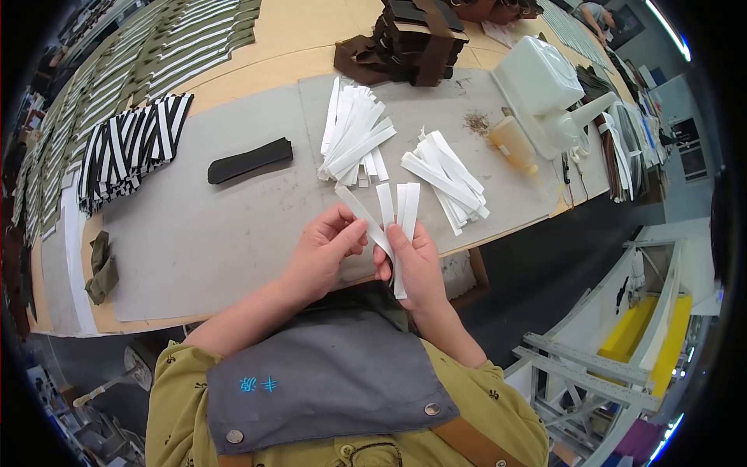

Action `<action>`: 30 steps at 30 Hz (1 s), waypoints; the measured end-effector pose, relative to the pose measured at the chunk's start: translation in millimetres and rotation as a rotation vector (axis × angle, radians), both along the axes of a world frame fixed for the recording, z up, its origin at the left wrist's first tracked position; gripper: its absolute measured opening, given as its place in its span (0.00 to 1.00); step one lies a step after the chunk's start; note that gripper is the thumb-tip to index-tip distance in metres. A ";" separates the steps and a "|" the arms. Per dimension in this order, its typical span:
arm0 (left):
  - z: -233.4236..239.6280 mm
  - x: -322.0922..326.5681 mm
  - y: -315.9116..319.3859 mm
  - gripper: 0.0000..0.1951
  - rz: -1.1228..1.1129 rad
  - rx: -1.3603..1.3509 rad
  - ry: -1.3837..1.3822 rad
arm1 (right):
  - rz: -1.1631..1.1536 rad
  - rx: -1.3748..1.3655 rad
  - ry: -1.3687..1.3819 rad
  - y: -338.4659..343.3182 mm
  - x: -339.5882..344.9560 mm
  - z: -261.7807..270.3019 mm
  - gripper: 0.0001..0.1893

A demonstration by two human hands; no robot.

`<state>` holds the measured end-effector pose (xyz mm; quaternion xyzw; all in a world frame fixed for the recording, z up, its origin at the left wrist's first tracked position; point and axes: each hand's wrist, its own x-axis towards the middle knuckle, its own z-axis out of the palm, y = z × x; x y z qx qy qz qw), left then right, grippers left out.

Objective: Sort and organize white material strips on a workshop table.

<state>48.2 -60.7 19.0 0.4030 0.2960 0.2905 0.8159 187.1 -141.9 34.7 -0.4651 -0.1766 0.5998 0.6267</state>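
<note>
My right hand (417, 262) holds several white strips (407, 204) fanned out between thumb and fingers near the table's front edge. Between the thumb and fingers of my left hand (330, 245) is one more white strip (365, 219), whose lower end runs into my right hand. Just beyond my hands lies a loose pile of white strips (356, 134), and a smaller pile of white strips (446, 178) is to its right. A stack of black strips (251, 160) rests on the grey table covering (233, 233) to the left.
Black and white strips (134, 146) and rows of olive fabric pieces (198, 41) lie at the left, an olive cloth scrap (101, 268) nearer. Strapped dark brown pieces (417, 44) are at the back. At right are a white plastic container (540, 76) and a glue bottle (513, 143). A person (595, 20) stands far off.
</note>
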 end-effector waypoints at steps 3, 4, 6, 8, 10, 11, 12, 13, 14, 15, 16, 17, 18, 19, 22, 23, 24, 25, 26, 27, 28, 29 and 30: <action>9.1 4.6 -1.6 0.07 0.135 -0.202 -0.181 | -0.027 0.005 -0.064 1.8 -4.6 3.5 0.11; 12.5 3.4 -0.8 0.07 0.135 -0.202 -0.180 | -0.053 0.002 -0.104 2.8 -6.9 4.8 0.11; 18.3 -1.1 1.6 0.07 0.173 -0.246 -0.187 | -0.060 -0.011 -0.109 2.4 -8.5 2.8 0.11; 4.6 -11.2 6.3 0.04 0.161 -0.239 -0.200 | -0.064 -0.023 -0.114 0.8 -7.6 -1.7 0.11; -7.0 -22.9 12.2 0.06 -0.136 -0.384 -0.486 | 0.039 0.052 -0.093 -1.3 -5.7 -6.9 0.11; 1.4 -20.3 8.7 0.06 -0.137 -0.385 -0.486 | 0.038 0.052 -0.094 -1.5 -6.2 -8.7 0.11; 18.2 -13.9 1.6 0.06 -0.104 -0.309 -0.243 | 0.052 0.046 -0.099 -1.7 -6.8 -9.9 0.12; 28.7 -7.3 -4.6 0.07 -0.071 -0.228 -0.001 | 0.067 0.040 -0.105 -1.9 -7.3 -10.5 0.12; 31.4 -1.8 -9.7 0.07 -0.071 -0.228 -0.001 | 0.067 0.040 -0.105 -2.2 -8.3 -9.2 0.12; 33.3 3.4 -14.2 0.08 -0.041 -0.103 0.066 | 0.089 0.022 -0.088 -2.6 -9.3 -6.6 0.12; 34.0 5.8 -16.4 0.09 -0.012 0.022 0.133 | 0.110 0.004 -0.071 -2.9 -10.2 -5.3 0.13; 33.1 4.4 -15.2 0.09 -0.016 0.023 0.134 | 0.106 0.004 -0.071 -3.1 -11.0 -5.3 0.13; 30.5 0.3 -12.0 0.10 0.028 0.040 0.197 | 0.098 -0.023 -0.050 -2.9 -11.9 -5.5 0.14; 27.2 -3.7 -9.0 0.11 0.072 0.056 0.260 | 0.090 -0.050 -0.029 -3.0 -11.9 -5.6 0.16; 10.4 -12.9 -2.0 0.12 0.125 0.009 0.034 | 0.096 0.040 -0.273 -1.1 -9.6 -5.6 0.18; 7.4 -10.5 -2.4 0.12 0.124 0.009 0.034 | 0.094 0.040 -0.273 -1.4 -9.2 -6.6 0.18; 5.1 -7.1 -3.1 0.12 0.218 0.057 0.026 | 0.075 0.061 -0.320 -1.7 -8.6 -7.8 0.18; 4.2 -5.0 -3.4 0.12 0.312 0.105 0.019 | 0.055 0.083 -0.368 -2.0 -8.1 -8.3 0.19; 5.6 -4.4 -3.2 0.12 0.309 0.103 0.018 | 0.053 0.081 -0.368 -3.2 -6.6 -7.0 0.19; 9.4 -4.2 -3.1 0.12 0.299 0.038 -0.039 | 0.071 0.063 -0.222 -4.7 -4.3 -3.8 0.19; 13.2 -4.3 -3.1 0.13 0.288 -0.027 -0.096 | 0.089 0.045 -0.077 -6.0 -2.2 -0.8 0.18; 16.2 -8.5 -1.5 0.13 0.285 -0.028 -0.097 | 0.086 0.045 -0.078 -7.3 0.1 2.5 0.18; 18.7 -16.6 1.5 0.13 0.167 -0.089 -0.115 | 0.117 0.041 -0.002 -8.5 2.2 5.5 0.18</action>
